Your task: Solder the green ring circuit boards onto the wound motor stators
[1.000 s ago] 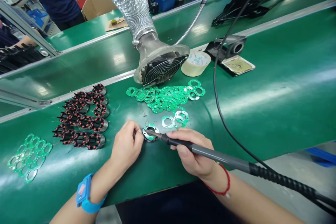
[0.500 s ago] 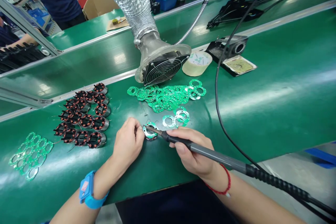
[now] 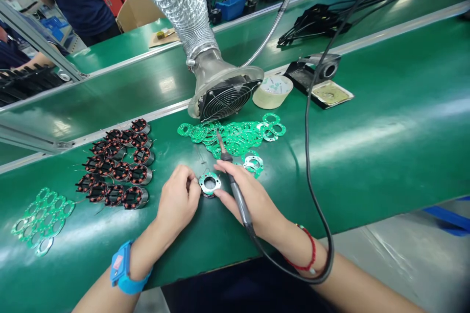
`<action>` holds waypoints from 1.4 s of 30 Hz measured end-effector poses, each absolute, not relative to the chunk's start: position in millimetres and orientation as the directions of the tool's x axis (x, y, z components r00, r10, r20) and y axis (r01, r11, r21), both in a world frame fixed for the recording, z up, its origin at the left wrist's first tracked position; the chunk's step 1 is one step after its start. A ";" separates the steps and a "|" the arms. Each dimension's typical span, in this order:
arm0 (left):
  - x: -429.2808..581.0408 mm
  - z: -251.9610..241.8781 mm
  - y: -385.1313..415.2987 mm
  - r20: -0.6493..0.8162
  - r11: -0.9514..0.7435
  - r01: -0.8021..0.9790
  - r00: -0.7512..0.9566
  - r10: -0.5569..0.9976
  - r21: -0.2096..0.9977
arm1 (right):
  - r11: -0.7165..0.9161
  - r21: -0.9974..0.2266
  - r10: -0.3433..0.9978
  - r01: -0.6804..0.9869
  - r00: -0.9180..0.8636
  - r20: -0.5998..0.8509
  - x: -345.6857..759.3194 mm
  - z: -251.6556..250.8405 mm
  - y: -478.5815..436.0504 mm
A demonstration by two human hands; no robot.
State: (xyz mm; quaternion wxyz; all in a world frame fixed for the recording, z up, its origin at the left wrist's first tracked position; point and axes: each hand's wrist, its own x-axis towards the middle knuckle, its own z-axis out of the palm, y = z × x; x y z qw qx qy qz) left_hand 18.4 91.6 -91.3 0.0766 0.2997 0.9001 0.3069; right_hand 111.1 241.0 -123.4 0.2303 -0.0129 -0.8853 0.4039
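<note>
A motor stator topped with a white-and-green ring circuit board (image 3: 210, 182) stands on the green bench between my hands. My left hand (image 3: 179, 193) is closed in a pinch at the stator's left edge; what its fingertips hold is hidden. In my right hand (image 3: 251, 195) lies a soldering iron (image 3: 238, 198), its tip pointing up and away over the pile of boards. The thumb and a finger of that hand reach to the right side of the stator, and fine wire ends show near them.
Wound stators (image 3: 135, 198) stand in rows at left, beside a flat group of ring boards (image 3: 44, 217). Behind my hands lies a heap of green ring boards (image 3: 235, 137) under a fume extractor (image 3: 227, 100). Tape roll (image 3: 272, 92) and iron stand (image 3: 316, 78) sit beyond. The iron's cable (image 3: 307, 156) loops over my right forearm.
The soldering iron's tip has left the ring board and swung upward, away from it. My right hand has moved left, its fingers now at the stator. My left hand stays put.
</note>
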 end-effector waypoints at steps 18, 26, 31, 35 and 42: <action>26.0 -108.4 94.7 0.093 0.413 0.621 -0.618 0.780 0.666 | 0.865 -0.465 0.134 -0.189 -0.806 0.577 116.9 -121.9 229.0; 20.1 -110.4 90.1 0.055 0.382 0.523 -0.641 0.766 0.762 | 0.781 -0.603 0.176 -0.164 -0.868 0.464 109.7 -130.5 232.3; 34.2 -100.5 81.5 -0.003 0.548 0.534 -0.715 0.699 0.644 | 0.788 -0.606 0.250 -0.107 -0.844 0.474 110.1 -132.8 232.2; 35.2 -93.2 76.5 -0.037 0.507 0.501 -0.685 0.728 0.701 | 0.770 -0.624 0.243 -0.132 -0.844 0.478 110.7 -132.6 232.5; 30.0 -90.6 77.1 -0.105 0.449 0.392 -0.648 0.754 0.803 | 0.757 -0.632 0.219 -0.167 -0.846 0.486 109.0 -130.5 236.6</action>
